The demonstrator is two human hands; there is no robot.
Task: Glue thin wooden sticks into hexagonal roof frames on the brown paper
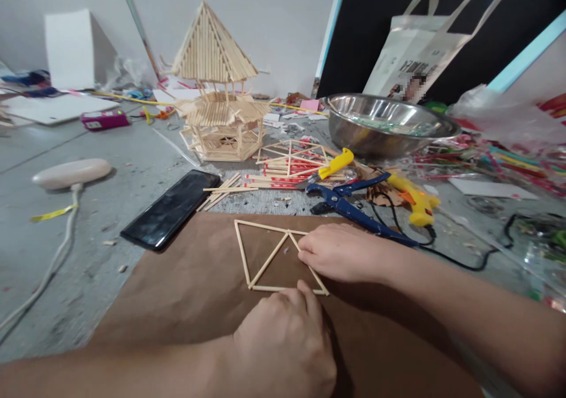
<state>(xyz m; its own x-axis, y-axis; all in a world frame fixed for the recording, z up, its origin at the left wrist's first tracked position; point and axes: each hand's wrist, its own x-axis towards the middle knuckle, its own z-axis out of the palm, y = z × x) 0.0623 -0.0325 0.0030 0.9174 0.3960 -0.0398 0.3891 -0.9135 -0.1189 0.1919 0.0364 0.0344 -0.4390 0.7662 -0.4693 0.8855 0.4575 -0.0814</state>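
Note:
A flat frame of thin wooden sticks (267,260), joined into triangles, lies on a sheet of brown paper (186,303). My right hand (340,250) is closed over the frame's upper right part and hides the corner there. From below, my left hand (289,339) reaches in with curled fingers, its fingertips against the frame's bottom stick. Whether anything else is inside either hand is hidden. Loose sticks (223,191) lie just beyond the paper, beside a black phone (170,209).
Behind stands a stick-built pavilion model (216,97). To its right are red-and-white stick packs (274,180), a yellow-handled knife (336,163), blue cutters (354,206), a corded yellow glue gun (413,197) and a steel basin (389,127). A white corded device (73,174) lies left.

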